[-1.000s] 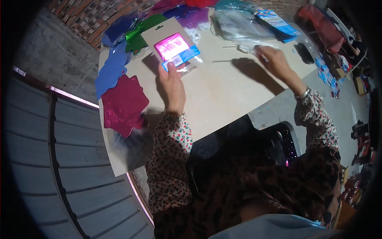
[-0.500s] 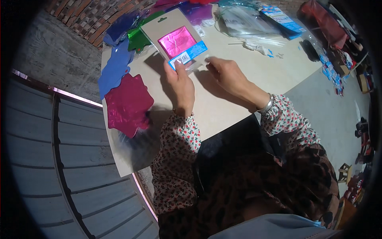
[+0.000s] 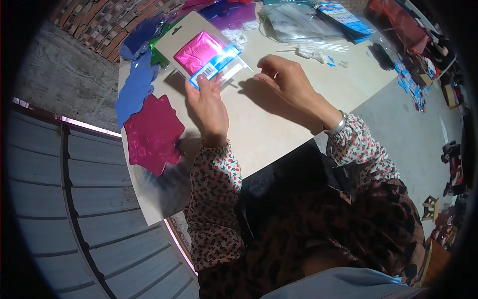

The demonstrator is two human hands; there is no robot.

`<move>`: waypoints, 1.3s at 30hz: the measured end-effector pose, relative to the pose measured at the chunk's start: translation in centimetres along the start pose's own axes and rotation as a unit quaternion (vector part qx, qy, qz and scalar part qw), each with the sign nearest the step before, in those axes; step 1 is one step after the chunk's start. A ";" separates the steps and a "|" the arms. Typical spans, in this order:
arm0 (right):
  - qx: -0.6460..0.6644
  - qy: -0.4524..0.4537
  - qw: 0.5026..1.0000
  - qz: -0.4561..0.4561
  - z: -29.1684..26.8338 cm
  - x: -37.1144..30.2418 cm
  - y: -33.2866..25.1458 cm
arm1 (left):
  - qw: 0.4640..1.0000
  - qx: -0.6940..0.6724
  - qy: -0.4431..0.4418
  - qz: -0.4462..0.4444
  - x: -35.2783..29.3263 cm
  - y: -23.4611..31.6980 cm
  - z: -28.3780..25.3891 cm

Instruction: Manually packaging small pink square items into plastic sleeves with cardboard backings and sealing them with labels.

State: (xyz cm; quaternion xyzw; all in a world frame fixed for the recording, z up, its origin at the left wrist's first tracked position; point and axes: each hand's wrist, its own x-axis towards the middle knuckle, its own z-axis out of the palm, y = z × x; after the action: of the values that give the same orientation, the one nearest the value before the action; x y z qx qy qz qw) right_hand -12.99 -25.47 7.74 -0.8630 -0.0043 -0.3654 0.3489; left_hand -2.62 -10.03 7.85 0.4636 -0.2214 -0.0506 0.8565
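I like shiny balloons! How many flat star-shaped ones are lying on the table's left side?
2. A red star balloon lies at the table's left edge, and a blue one lies just above it, touching it. More may be hidden in the pile behind.

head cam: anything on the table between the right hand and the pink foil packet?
Only the packet's clear plastic flap, then bare tabletop. The right hand hovers apart; the left hand pins the pink foil packet.

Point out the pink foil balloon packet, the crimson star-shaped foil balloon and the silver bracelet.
Pink foil balloon packet on its beige card (image 3: 200,51), head view, middle of the pink foil.
Crimson star-shaped foil balloon (image 3: 152,132), head view, centre of its flat face.
Silver bracelet (image 3: 336,124), head view, band on the right wrist.
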 end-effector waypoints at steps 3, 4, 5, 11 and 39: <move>-0.031 0.001 1.000 -0.005 0.1 1.6 0.6 | 1.000 -0.016 -0.011 -0.005 0.0 0.3 0.3; -0.034 0.004 0.999 -0.007 0.1 2.3 1.0 | 1.000 -0.015 -0.012 -0.011 -0.1 0.2 0.4; 0.016 -0.016 0.999 0.047 0.2 3.0 1.4 | 1.000 -0.014 -0.013 -0.016 0.0 0.0 0.5; 0.319 -0.138 0.900 0.262 0.7 6.8 1.8 | 0.999 -0.029 -0.025 -0.028 0.1 -0.6 0.3; 0.372 -0.139 0.885 0.241 3.3 4.8 2.9 | 0.612 0.690 -0.196 0.333 1.2 -0.3 -0.9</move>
State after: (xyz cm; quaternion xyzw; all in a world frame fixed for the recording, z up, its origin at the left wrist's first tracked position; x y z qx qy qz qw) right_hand -6.63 -26.90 7.44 -0.6864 0.0201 -0.1175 0.7174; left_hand -1.12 -9.86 7.55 0.7911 -0.4924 0.3162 0.1780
